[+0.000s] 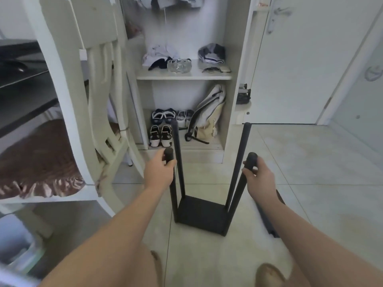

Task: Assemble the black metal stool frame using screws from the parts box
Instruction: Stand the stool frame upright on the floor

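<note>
The black metal stool frame (200,212) stands upside down on the tiled floor, its square seat base on the floor and its legs pointing up. My left hand (160,171) grips the top of the near left leg (169,155). My right hand (259,175) grips the top of the near right leg (251,158). The two far legs (241,154) rise free between my hands. No parts box or screws show clearly in this view.
A white chair (87,112) with a brown cushion stands at the left. An open white wardrobe (184,75) with shoes and a bag is straight ahead. A dark flat piece (267,218) lies on the floor under my right forearm. A white door (300,69) is at the right.
</note>
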Motion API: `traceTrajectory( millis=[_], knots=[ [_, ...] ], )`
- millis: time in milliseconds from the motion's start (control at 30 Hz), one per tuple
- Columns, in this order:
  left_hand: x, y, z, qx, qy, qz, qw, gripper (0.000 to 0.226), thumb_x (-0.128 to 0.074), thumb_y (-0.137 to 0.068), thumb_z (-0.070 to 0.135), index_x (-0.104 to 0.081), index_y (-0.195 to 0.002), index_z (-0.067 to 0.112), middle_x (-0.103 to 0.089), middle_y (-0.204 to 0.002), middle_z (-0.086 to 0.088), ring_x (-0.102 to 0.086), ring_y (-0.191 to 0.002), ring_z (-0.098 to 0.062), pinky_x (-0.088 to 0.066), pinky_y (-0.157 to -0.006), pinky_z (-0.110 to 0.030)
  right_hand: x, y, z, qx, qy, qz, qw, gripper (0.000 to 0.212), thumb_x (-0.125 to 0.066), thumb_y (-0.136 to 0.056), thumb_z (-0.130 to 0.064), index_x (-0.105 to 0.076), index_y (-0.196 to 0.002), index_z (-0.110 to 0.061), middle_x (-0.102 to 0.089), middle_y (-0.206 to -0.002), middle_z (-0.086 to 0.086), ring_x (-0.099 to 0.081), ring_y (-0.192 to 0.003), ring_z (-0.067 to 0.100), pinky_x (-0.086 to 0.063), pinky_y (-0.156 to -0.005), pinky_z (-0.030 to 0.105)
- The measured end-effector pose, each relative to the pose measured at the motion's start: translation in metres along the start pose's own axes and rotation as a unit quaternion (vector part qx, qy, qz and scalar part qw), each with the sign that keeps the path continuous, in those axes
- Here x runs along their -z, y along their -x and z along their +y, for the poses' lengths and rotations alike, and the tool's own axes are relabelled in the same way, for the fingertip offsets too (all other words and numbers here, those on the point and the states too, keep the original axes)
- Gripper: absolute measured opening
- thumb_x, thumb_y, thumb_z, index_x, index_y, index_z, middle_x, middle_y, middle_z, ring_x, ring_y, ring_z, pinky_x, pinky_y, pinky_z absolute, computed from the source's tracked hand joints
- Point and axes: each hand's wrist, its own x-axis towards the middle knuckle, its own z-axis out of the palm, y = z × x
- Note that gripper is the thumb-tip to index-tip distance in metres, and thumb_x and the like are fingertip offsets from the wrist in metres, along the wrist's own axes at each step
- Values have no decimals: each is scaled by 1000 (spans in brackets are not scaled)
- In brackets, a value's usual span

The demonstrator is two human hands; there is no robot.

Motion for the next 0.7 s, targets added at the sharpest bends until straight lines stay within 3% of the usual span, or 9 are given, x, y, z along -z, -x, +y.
traceTrajectory(
  millis=[100,233,333,400,467,567,700],
  knots=[
    [-14,-7,-10,-9,4,37,999,27,-64,-96,31,-61,-123,28,-67,-113,12,-62,-97,-6,-50,-82,-31,-10,-17,10,19,2,11,1000,31,-59,-100,-14,-52,-127,-28,-65,-104,-12,-60,-94,4,-45,-72,22],
    [-35,-7,-38,-16,27,57,998,30,-60,-97,36,-57,-126,31,-64,-110,19,-60,-98,0,-44,-74,-18,-24,-26,32,10,-8,23,1000,26,-60,-101,-22,-51,-122,-34,-61,-100,-24,-57,-89,-11,-40,-67,12],
    [-58,-18,-61,40,6,-16,999,33,-61,-98,31,-51,-129,29,-58,-104,20,-58,-102,-8,-46,-80,-25,-37,-27,62,-25,23,-18,999,17,-63,-99,-23,-52,-110,-31,-61,-96,-24,-61,-91,1,-40,-67,16],
    [-65,-31,-69,49,-27,-41,998,35,-60,-98,26,-47,-131,28,-56,-106,15,-56,-100,-10,-47,-82,-29,-42,-35,74,-39,67,-36,996,19,-62,-99,-19,-49,-109,-29,-57,-92,-24,-57,-83,-1,-36,-62,13],
    [-68,-39,-74,65,-41,-63,995,34,-59,-99,25,-48,-132,25,-55,-107,12,-56,-98,-12,-46,-78,-29,-42,-43,80,-52,109,-57,991,22,-60,-99,-17,-47,-112,-28,-57,-93,-19,-53,-78,-2,-35,-59,13],
    [-73,-45,-79,90,-66,-82,990,31,-58,-99,25,-51,-129,23,-56,-104,11,-56,-95,-13,-46,-77,-29,-41,-53,88,-64,158,-98,980,28,-61,-100,-22,-53,-126,-21,-55,-102,-11,-53,-83,10,-36,-60,16],
    [-78,-47,-78,95,-77,-72,990,29,-59,-99,22,-51,-127,24,-56,-102,10,-58,-96,-17,-45,-75,-30,-47,-64,91,-77,126,-97,984,31,-60,-101,-25,-52,-131,-21,-62,-101,-8,-61,-79,8,-40,-58,18]
  ],
)
